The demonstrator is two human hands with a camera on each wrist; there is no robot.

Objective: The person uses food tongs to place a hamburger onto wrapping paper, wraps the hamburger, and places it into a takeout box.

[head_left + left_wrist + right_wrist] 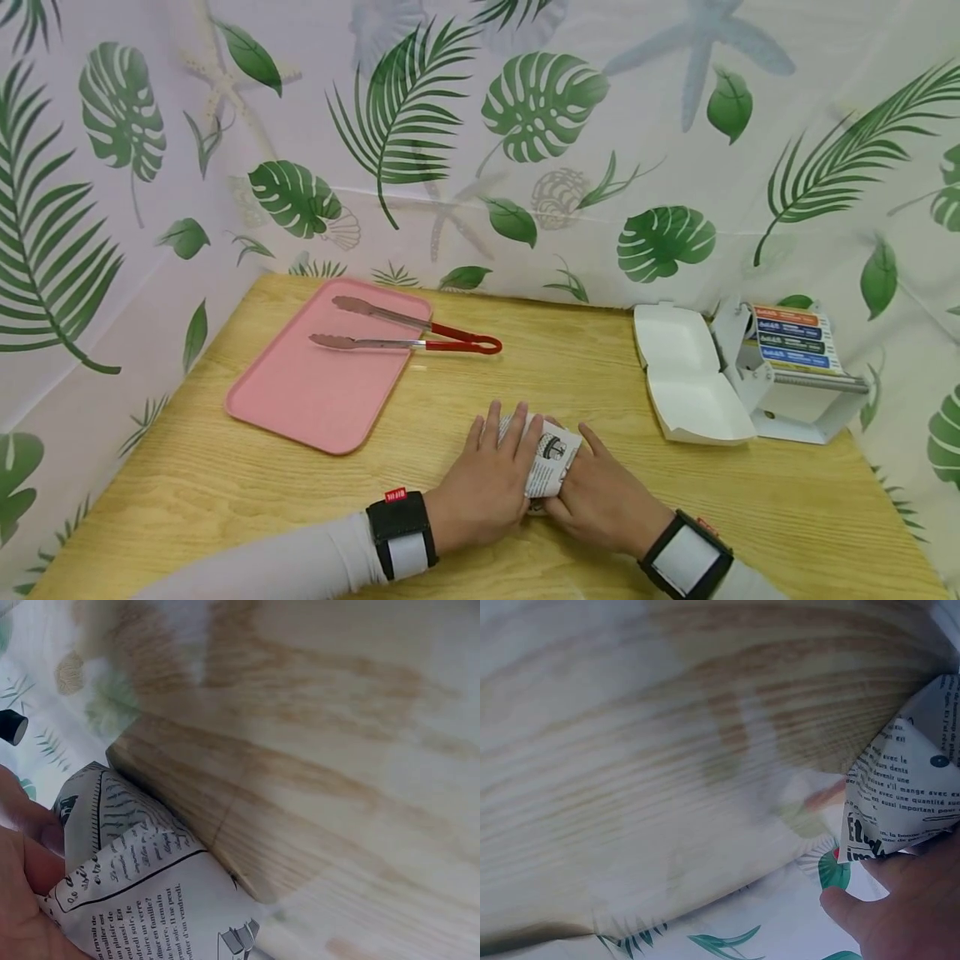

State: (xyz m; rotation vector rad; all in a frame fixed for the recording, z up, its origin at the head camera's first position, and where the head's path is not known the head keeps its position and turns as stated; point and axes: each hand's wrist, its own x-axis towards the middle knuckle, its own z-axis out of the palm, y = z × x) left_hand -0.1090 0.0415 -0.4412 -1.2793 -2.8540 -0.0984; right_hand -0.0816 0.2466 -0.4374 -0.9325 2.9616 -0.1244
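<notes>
A packet of newsprint-patterned paper [553, 458] lies on the table in front of the person, between both hands. The left hand [483, 467] rests on its left side, fingers straight and spread over the top. At the packet's right side, the right hand [603, 496] holds it between thumb and fingers; a raised flap hides some of those fingers. In the left wrist view, the printed paper [157, 900] shows overlapping folds beside the fingers. A pointed paper corner [907, 780] stands by the hand in the right wrist view. Whatever the paper may contain is hidden.
Red-handled tongs [457, 340] lie partly on a pink tray [315, 408] at the left. An open white clamshell box [693, 404] stands at right, beside a metal dispenser [810, 383] with colourful printed labels. Leaf-patterned cloth [555, 200] hangs behind the wooden table [300, 500].
</notes>
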